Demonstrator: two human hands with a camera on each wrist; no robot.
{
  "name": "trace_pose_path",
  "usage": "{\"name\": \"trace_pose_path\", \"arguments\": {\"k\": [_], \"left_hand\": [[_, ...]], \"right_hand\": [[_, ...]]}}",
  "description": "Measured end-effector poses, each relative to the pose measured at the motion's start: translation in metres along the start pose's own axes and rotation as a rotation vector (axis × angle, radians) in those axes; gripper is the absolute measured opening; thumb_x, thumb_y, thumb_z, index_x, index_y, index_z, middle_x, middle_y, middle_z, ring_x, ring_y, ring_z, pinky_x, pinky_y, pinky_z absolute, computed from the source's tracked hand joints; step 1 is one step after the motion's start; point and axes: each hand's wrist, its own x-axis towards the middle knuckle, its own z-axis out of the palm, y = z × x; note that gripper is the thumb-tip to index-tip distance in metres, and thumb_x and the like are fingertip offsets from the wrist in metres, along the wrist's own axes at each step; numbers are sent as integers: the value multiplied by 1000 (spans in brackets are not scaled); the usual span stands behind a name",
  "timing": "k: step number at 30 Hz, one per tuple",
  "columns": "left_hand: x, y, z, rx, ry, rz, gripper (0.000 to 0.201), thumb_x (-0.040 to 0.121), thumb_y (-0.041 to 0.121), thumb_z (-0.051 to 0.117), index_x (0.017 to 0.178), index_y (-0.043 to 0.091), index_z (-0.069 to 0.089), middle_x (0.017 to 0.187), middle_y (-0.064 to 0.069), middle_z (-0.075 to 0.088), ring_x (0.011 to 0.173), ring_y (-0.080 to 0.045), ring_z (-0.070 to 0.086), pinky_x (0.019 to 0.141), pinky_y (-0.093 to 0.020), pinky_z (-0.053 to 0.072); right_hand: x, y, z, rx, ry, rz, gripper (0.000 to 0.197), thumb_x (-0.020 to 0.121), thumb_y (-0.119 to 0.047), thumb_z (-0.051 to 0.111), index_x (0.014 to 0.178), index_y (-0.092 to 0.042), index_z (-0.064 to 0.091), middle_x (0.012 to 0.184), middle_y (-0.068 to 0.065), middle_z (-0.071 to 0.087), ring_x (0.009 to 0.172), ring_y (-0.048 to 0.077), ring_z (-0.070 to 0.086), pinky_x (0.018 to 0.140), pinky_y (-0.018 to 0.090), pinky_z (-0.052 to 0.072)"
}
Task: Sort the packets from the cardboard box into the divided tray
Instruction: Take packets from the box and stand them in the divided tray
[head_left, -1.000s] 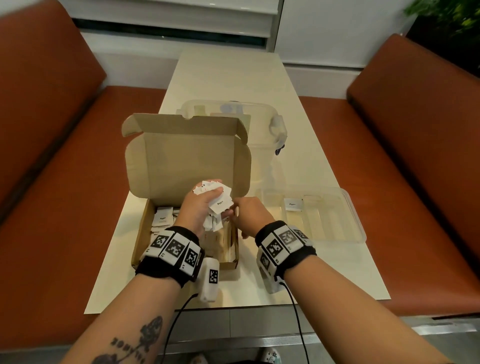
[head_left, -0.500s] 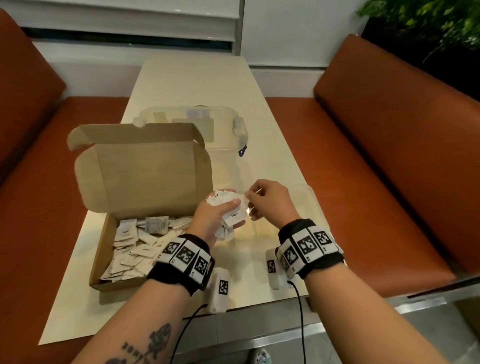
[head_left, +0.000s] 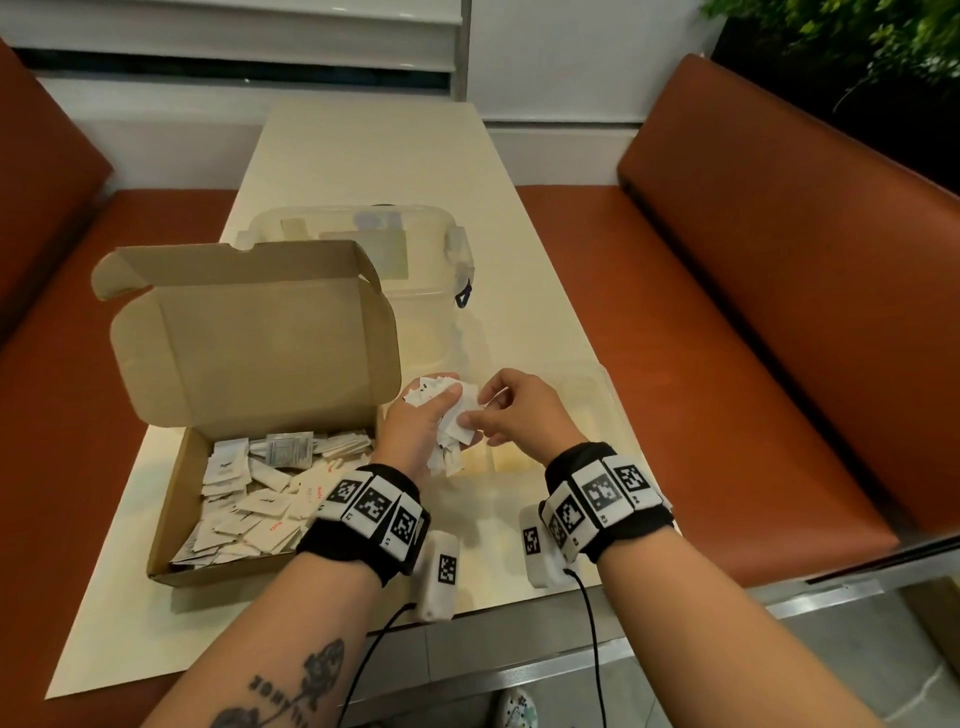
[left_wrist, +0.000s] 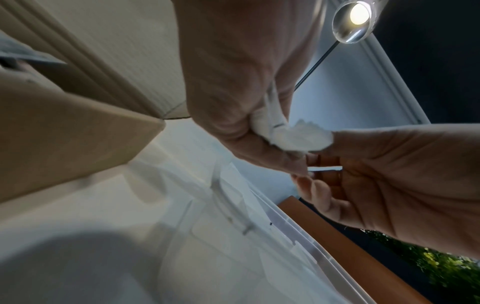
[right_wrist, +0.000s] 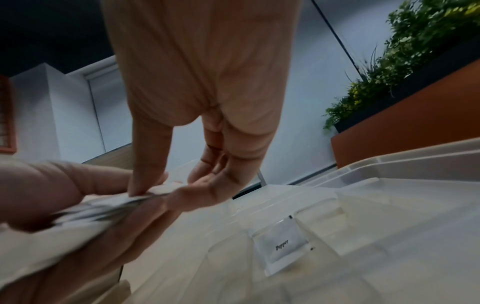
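Left hand grips a bundle of small white paper packets; right hand pinches one packet at the bundle's edge. Below the right hand lies the clear divided plastic tray with one pepper packet. Better pull one packet only, read its label, then drop it.

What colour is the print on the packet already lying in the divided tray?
Black: the white packet reads "Pepper" in black letters, clearest in the right wrist view.
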Motion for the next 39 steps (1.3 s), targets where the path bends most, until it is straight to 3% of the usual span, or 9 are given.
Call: {"name": "trace_pose_path", "arguments": {"k": [4, 6, 9, 15, 20, 26, 32, 36, 39], "left_hand": [[2, -3, -2, 54, 21, 7, 12, 93, 11, 57, 101, 18, 62, 107, -18, 62, 88, -33, 64, 81, -48, 53], [3, -4, -3, 122, 53, 15, 12, 92, 16, 60, 101, 23, 64, 115, -16, 64, 106, -34, 61, 97, -56, 46], [2, -2, -4, 182, 73, 20, 14, 92, 23, 61, 104, 27, 65, 119, -12, 64, 116, -33, 57, 101, -57, 41], [3, -1, -1, 155, 91, 21, 15, 95, 16, 55, 105, 21, 64, 121, -18, 62, 115, -36, 58, 99, -56, 45], [3, -2, 2, 155, 97, 19, 21, 94, 14, 56, 115, 12, 62, 117, -20, 63, 111, -38, 60, 95, -56, 47], [5, -2, 5, 135, 101, -4, 12, 94, 11, 55, 104, 15, 61, 118, -24, 61, 110, -40, 59, 97, -58, 45], [8, -1, 0, 53, 81, -89, 7, 95, 6, 53, 99, 11, 56, 92, -18, 60, 69, -31, 61, 64, -40, 55], [8, -3, -3, 62, 72, -101, 7, 95, 4, 52, 99, 9, 54, 88, -17, 59, 66, -30, 60, 64, -37, 53], [8, -5, -2, 85, 84, -106, 7, 95, 5, 52, 96, 11, 56, 87, -17, 59, 66, -30, 60, 61, -36, 55]], "right_hand": [[1, 0, 4, -103, -8, -87, 22, 70, -14, 81, 82, -11, 62, 75, 2, 59, 65, 12, 54, 61, 21, 47], [1, 0, 7, -154, -5, -124, 29, 69, -16, 81, 90, -15, 62, 84, -1, 58, 70, 12, 52, 67, 22, 44], [2, -2, 9, -182, -1, -148, 36, 68, -16, 82, 98, -16, 61, 87, -2, 56, 72, 13, 52, 68, 23, 43], [7, 0, 5, -222, -29, -147, 30, 67, -16, 83, 86, -13, 60, 85, 1, 59, 70, 11, 51, 67, 25, 43], [9, 4, 1, -189, -59, -119, 36, 67, -15, 82, 95, -17, 60, 75, -2, 54, 65, 10, 49, 66, 22, 43], [15, 8, -3, -273, -95, -149, 19, 70, -18, 81, 76, -17, 63, 68, -9, 55, 61, 1, 48, 52, 6, 36], [25, 11, -27, -237, 23, -106, 10, 74, -11, 75, 78, -16, 67, 75, 0, 62, 68, 9, 54, 55, 10, 40], [39, 8, -43, -281, 136, -44, 8, 76, -7, 68, 74, -14, 65, 74, 0, 64, 64, 6, 55, 50, 10, 35], [49, 3, -41, -353, 62, -34, 9, 75, 0, 64, 74, -9, 66, 75, -1, 64, 71, 12, 57, 55, 14, 42]]}}
